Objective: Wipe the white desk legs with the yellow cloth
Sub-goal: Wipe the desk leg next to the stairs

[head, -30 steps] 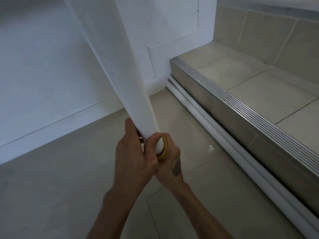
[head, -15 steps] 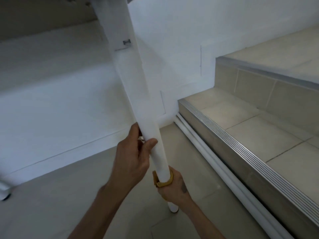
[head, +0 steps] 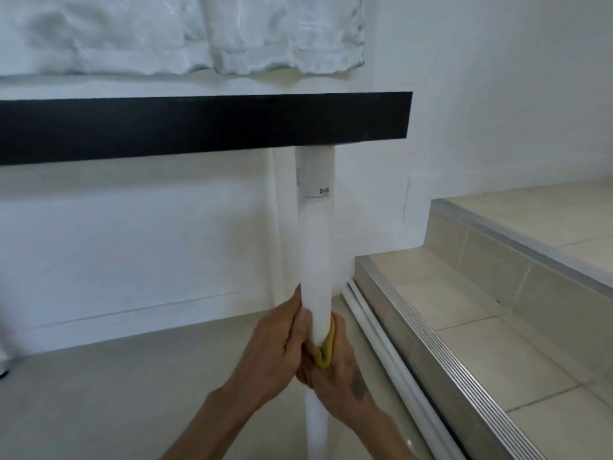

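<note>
Low in the frame's centre, the right hand (head: 338, 376) wraps the yellow cloth (head: 323, 353) around the white desk leg (head: 316, 254), while the left hand (head: 275, 350) grips the leg just beside it, fingers partly hidden. Higher up, a small label (head: 316, 193) sits, apparently stuck on, below the black desk edge (head: 199, 127). Tiled steps (head: 497, 310) rise at right.

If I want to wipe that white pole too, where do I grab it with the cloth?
Wrap the yellow cloth around the round white desk leg from the front, fingers curling behind it. It stands upright and is smooth all around, so a ring grip probably slides best. The right hand clasps the cloth that way; the left hand steadies the leg.
</note>
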Available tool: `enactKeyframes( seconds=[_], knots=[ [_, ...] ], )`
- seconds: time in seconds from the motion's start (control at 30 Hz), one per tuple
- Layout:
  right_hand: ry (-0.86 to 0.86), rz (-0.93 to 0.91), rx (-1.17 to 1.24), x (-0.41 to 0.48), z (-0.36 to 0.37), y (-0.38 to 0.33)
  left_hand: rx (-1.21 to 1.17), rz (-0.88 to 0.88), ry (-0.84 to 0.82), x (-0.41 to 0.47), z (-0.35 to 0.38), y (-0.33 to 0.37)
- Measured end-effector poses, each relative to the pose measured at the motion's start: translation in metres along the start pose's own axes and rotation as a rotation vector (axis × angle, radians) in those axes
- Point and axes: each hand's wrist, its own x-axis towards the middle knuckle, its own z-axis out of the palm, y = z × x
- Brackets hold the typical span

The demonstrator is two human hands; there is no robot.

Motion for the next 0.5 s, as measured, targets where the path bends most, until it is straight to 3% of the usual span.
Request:
enactKeyframes(
  seconds=[0.17,0.3,0.4,0.5],
  knots=[
    [-0.035,-0.16,-0.25,0.007,-0.014,-0.003,-0.327,-0.113,0.003,-0.006,-0.002,-0.002],
    [-0.025,-0.219,-0.306,0.023,-0.016,-0.032,-0.783,-0.35,0.221,-0.014,0.006,-0.011],
    [0.003,-0.264,-0.313,0.042,-0.014,-0.068,-0.709,-0.369,0.19,-0.018,0.017,-0.01],
    [0.018,-0.292,-0.295,0.065,-0.011,-0.11,-0.324,-0.125,0.151,-0.011,0.017,-0.01]
  ],
)
